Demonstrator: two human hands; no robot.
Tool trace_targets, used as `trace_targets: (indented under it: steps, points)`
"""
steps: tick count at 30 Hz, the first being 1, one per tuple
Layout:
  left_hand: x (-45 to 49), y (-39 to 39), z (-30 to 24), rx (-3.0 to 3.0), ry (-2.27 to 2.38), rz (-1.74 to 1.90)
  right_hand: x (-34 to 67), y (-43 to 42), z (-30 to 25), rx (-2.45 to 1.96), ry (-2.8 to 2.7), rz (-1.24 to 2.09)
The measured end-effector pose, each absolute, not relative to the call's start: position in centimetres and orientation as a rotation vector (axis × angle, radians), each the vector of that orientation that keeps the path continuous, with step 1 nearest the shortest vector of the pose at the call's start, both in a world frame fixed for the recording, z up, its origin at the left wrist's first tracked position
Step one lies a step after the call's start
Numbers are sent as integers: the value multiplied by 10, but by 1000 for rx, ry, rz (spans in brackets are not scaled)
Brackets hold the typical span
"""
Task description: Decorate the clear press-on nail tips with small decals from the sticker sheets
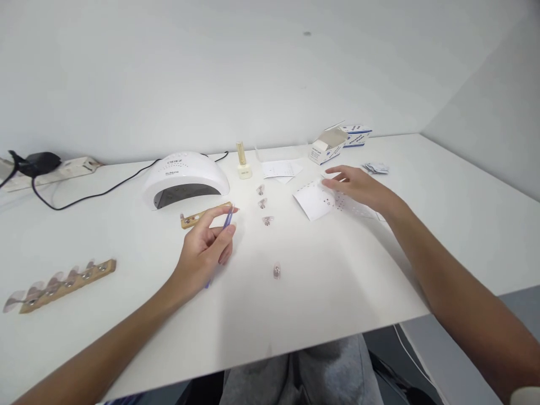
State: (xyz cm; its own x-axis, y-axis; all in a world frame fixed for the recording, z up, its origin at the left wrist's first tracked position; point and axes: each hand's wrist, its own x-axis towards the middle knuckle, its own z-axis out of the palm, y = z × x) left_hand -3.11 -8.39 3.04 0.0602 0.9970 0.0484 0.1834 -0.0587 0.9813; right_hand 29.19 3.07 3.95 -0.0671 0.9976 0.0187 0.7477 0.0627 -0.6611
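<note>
Currently held: thin purple tool (228, 216), pinched btw thumb & fingers (216, 211) of L hand (202, 247). Its tip sticks up past the fingertips, and its tail end shows below the palm, close to the surface (337, 281).
L fingers: closed on the tool, the rest curled under.
R hand (358, 185): palm down, fingers (337, 170) spread & loose, nothing gripped. It lies over a white dotted sheet (314, 201); can't tell if it presses on it.
Just beyond L fingers: short wooden holder (196, 217) w/ one clear tip at its end.
Btw the two hands' fingers: 3 clear nail tips (262, 203) in a row. A 4th nail tip (277, 271) lies alone, right of L fingers & nearer the body.
Further beyond L fingers: white nail lamp (185, 177), cable (97, 194) running off left, gold-capped bottle (242, 160) just beside the lamp.
Beyond R fingers: second sheet (280, 169), open box (327, 146), shut box (358, 135), small packets (375, 167).
Far left of L fingers: long wooden holder (67, 284) w/ a row of tips, power strip (63, 167) w/ black plug (36, 163).
</note>
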Motion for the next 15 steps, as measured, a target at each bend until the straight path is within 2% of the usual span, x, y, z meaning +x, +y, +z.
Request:
trace_targets:
  steps: [8, 15]
  points:
    - [-30, -81, 34, 1373, 1284, 969, 263, 14, 48, -1461, -1513, 1272]
    - [-32, -81, 24, 1367, 1195, 1036, 219, -18, 46, -1131, -1382, 1405]
